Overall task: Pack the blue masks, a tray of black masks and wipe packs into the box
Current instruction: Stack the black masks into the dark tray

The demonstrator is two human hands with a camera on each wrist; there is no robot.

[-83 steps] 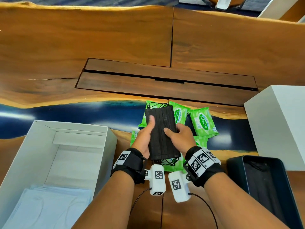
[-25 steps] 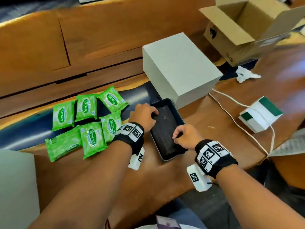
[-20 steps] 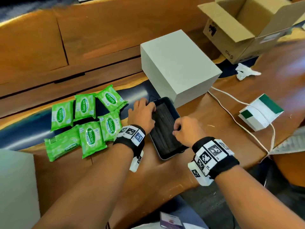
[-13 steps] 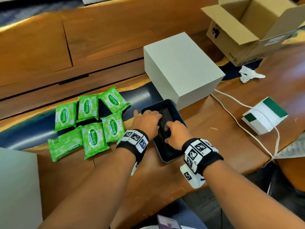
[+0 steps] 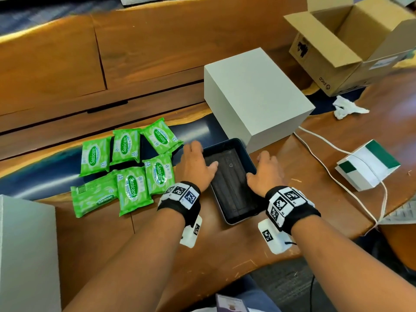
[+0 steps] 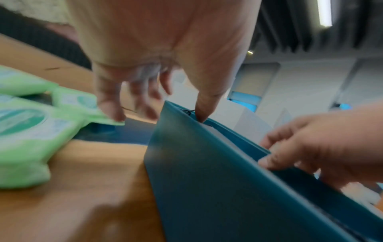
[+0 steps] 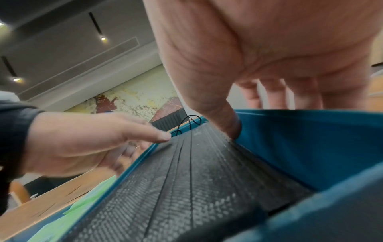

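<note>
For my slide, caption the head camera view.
Left hand and right hand straddle a tray holding black masks, beside six green Sanicare wipe packs.

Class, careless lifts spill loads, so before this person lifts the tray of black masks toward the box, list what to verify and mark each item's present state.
1. Black masks lie flat in the tray: ok.
2. Ear loop tucked in: not ok, it rises over the far rim.
3. Left hand grip: not ok, thumb inside, fingers hang clear of the wall.
4. Right hand grip: cannot tell, thumb inside, fingers beyond the wall.
5. Wipe packs apart from the tray: ok.
6. Room in the box: cannot tell, its inside is out of view.
</note>
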